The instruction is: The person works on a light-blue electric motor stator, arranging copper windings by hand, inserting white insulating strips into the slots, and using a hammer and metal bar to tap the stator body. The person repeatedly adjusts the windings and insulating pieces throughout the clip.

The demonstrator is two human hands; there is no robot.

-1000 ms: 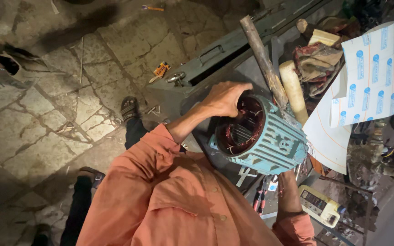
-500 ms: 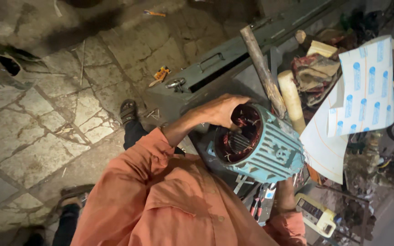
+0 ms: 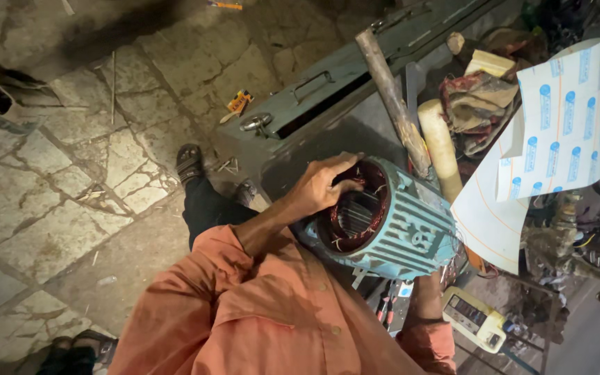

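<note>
A teal ribbed electric motor stator (image 3: 411,236) with copper windings in its open bore is held up in front of my orange shirt. My left hand (image 3: 321,186) grips the rim of the open end, with fingertips curled into the bore. My right forearm rises from the lower right to the underside of the housing. My right hand (image 3: 430,279) is almost wholly hidden beneath it, so its grip cannot be seen.
A grey metal box (image 3: 328,90) with a handle lies behind the motor, and a wooden shaft (image 3: 394,104) leans over it. White sheets with blue dots (image 3: 557,118), rags and a pale roll (image 3: 442,149) crowd the right. A yellow meter (image 3: 477,319) lies lower right. The floor is stone paving (image 3: 71,173).
My left hand has slid from the top of the rim down its near side, fingers deeper in the bore. The stator sits a little lower and closer to my chest.
</note>
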